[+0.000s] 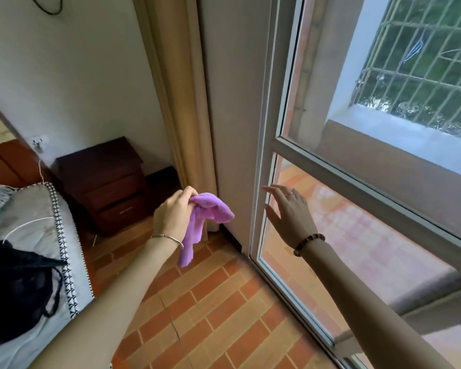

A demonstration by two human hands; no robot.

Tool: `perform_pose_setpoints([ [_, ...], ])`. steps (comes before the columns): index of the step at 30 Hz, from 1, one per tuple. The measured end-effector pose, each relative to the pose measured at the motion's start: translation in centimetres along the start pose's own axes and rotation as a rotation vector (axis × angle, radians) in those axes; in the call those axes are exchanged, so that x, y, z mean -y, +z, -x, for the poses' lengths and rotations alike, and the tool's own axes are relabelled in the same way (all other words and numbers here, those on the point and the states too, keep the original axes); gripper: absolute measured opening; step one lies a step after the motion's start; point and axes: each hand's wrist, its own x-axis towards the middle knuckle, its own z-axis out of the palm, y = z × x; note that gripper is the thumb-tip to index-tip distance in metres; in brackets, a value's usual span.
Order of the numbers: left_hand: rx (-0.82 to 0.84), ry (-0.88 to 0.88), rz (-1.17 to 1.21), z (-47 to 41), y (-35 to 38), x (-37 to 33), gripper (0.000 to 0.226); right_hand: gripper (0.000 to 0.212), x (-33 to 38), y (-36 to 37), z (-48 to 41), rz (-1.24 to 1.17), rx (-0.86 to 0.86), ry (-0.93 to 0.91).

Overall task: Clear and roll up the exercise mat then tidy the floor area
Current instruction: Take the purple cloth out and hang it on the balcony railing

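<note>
Left hand (171, 215) had its fingers curled tight around a purple cloth (213, 211), bunched at the top with the rest hanging down over the brick-pattern floor (210, 310), near the curtain (176, 102). Right hand (290, 213) was wide open, fingers spread and straight, holding nothing, right up at the white door frame (256, 230). Honestly couldn't tell if it touched. Bed (37, 222) with a black bag (16, 288) sat off left.

No readable txt, labels, brands or nos. anywhere I look, incl. the wall, window and furniture. Nothing printed on what I'm holding either.
</note>
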Motion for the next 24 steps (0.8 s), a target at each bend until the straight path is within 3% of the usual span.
perform_pose_setpoints([
  [7,0.013,0.061,0.017,-9.0,4.4,1.0,0.009,0.031,-2.4,2.7,-8.1,0.106,-0.04,-0.034],
  [19,0.041,0.095,0.063,-23.1,9.0,0.4,0.007,0.024,-8.2,7.1,-23.2,0.546,-0.032,-0.139],
  [24,0.049,0.14,0.123,-27.1,10.6,0.2,0.012,0.028,-9.8,9.1,-26.5,0.626,-0.04,-0.171],
])
